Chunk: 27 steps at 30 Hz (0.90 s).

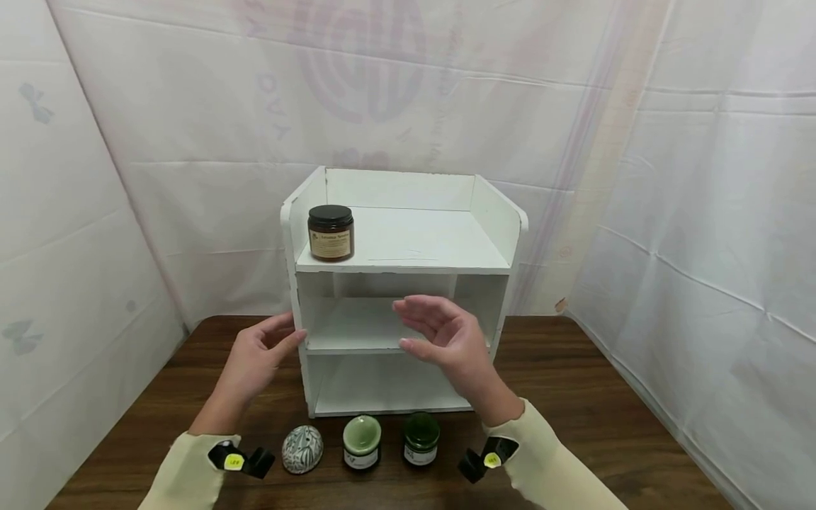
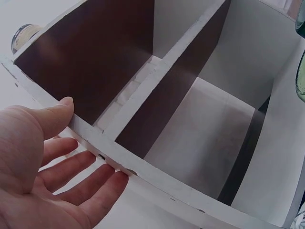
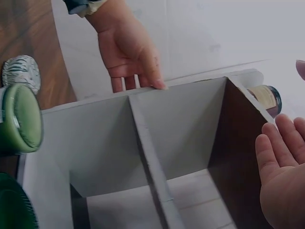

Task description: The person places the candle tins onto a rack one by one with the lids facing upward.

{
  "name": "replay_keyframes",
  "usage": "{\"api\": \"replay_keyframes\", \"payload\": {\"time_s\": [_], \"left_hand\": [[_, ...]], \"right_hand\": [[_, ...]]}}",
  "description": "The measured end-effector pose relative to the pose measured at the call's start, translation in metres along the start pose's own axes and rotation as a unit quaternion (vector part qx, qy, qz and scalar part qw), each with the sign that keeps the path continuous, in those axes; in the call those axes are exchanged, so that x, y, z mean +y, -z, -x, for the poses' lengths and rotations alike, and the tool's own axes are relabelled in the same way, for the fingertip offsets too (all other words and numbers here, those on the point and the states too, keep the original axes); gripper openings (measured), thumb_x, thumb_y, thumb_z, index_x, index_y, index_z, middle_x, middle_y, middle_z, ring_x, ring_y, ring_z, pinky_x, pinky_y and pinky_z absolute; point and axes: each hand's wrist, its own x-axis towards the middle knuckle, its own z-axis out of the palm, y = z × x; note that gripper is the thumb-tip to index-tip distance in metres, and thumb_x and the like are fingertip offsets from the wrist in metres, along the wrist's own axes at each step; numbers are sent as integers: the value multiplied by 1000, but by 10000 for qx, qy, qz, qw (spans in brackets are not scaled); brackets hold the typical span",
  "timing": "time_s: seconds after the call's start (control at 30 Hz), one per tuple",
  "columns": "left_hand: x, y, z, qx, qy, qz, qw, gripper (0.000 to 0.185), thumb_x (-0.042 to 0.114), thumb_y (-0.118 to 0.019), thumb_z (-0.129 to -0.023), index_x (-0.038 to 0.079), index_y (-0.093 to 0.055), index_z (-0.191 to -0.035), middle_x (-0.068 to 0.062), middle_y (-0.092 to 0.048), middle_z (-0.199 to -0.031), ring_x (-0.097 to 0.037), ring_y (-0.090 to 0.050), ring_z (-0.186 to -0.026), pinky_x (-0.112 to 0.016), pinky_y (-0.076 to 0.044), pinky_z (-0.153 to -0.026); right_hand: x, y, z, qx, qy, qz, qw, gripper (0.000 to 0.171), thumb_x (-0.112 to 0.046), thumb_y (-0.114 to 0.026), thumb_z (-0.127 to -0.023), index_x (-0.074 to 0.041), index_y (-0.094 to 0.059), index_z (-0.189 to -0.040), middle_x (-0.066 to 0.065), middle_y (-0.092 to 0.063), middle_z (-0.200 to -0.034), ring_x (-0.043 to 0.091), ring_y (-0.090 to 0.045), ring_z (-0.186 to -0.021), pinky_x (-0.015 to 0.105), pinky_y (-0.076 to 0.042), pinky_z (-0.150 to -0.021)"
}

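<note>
A white wooden shelf [image 1: 408,269] with two open compartments under its top stands on the table. My left hand [image 1: 258,358] holds its left side panel, the thumb at the front edge and the fingers along the outer face. In the left wrist view the thumb [image 2: 59,114] lies on that edge. My right hand [image 1: 446,340] is in front of the compartments, palm facing left, fingers loosely bent and holding nothing. A dark jar with a black lid [image 1: 331,234] sits on the shelf top at the left.
In front of the shelf stand a patterned rounded object [image 1: 302,450], a light green jar [image 1: 362,443] and a dark green jar [image 1: 421,439]. All rest on the brown wooden table [image 1: 612,425]. White sheeting [image 1: 210,142] hangs behind and at both sides.
</note>
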Motion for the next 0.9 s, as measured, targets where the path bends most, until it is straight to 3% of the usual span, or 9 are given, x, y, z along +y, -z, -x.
{"api": "replay_keyframes", "payload": {"time_s": [0.2,0.47,0.7,0.9], "left_hand": [[-1,1,0,25,-15,7,10000,65,48,-66,-98,12,-52,-151,-14,-60,-146,-31,-59,-130,-23,-53,-91],[-1,2,0,0,47,22,10000,68,52,-65,-98,14,-51,-152,-14,-59,-147,-32,-58,-131,-42,-54,-99],[-1,1,0,15,-15,-26,10000,65,50,-65,-99,13,-52,-151,-14,-60,-146,-31,-59,-130,-34,-55,-96],[-2,1,0,-32,-44,-46,10000,66,50,-65,-99,13,-51,-151,-14,-59,-146,-32,-59,-130,-36,-56,-96]], "right_hand": [[11,-2,12,27,-40,-27,10000,55,-2,-80,-87,5,-56,-135,21,-64,-138,32,-61,-131,42,-48,-109],[32,-5,27,4,152,-235,9996,50,2,-77,-88,14,-55,-131,23,-66,-133,24,-65,-126,38,-51,-106],[45,-6,40,-31,198,-417,9989,49,5,-76,-88,18,-52,-130,14,-69,-131,20,-65,-126,33,-51,-105],[57,-4,52,67,81,-329,9994,47,4,-75,-89,17,-54,-129,8,-71,-130,17,-65,-125,32,-51,-105]]}}
